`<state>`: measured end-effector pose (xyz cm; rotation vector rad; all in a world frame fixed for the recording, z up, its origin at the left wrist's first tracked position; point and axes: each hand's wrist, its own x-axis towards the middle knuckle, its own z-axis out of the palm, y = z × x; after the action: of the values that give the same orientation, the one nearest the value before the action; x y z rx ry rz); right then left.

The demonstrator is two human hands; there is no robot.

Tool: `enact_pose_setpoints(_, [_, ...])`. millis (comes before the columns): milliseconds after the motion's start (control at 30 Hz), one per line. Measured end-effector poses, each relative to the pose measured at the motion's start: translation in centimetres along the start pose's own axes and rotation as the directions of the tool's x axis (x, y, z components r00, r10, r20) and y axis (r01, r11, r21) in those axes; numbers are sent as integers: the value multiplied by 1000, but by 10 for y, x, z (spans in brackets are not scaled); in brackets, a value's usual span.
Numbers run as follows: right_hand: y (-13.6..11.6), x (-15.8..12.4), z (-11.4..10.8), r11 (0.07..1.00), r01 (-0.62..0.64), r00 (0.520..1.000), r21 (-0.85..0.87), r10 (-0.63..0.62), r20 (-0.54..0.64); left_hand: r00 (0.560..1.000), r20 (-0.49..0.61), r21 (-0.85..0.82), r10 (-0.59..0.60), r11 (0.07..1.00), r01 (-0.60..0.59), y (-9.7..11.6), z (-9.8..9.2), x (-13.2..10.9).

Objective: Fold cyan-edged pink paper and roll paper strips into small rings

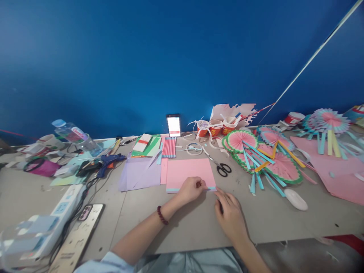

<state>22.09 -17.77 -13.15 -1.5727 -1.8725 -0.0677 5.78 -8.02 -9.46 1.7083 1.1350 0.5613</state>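
Note:
A pink sheet of paper (190,172) lies in front of me, with a light blue strip (173,190) along its near edge. My left hand (191,189), with a dark red bead bracelet at the wrist, is closed in a pinch over that edge near the right corner. My right hand (229,212) rests at the same corner, its fingers stretched out and the fingertips touching the paper's edge; its thumb stands apart. Black-handled scissors (223,169) lie just beyond my right hand. Left of the pink sheet are purple sheets (139,174).
Pleated paper fans (243,142) with ribbon strips spread over the right side, near a white oval object (295,200). Red cups (215,129) stand by the blue wall. On the left are a glue gun (106,163), a power strip (58,216), a phone (81,231) and a bottle (68,131).

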Motion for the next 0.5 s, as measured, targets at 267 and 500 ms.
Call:
enact_pose_setpoints(267, [0, -1, 2, 1000, 4, 1000, -16, -4, -5, 1000, 4, 20, 2, 1000, -2, 4, -1, 0])
enact_pose_setpoints(500, [2, -2, 2, 1000, 3, 1000, -26, -3, 22, 1000, 16, -62, 26, 998, -25, 0, -1, -1])
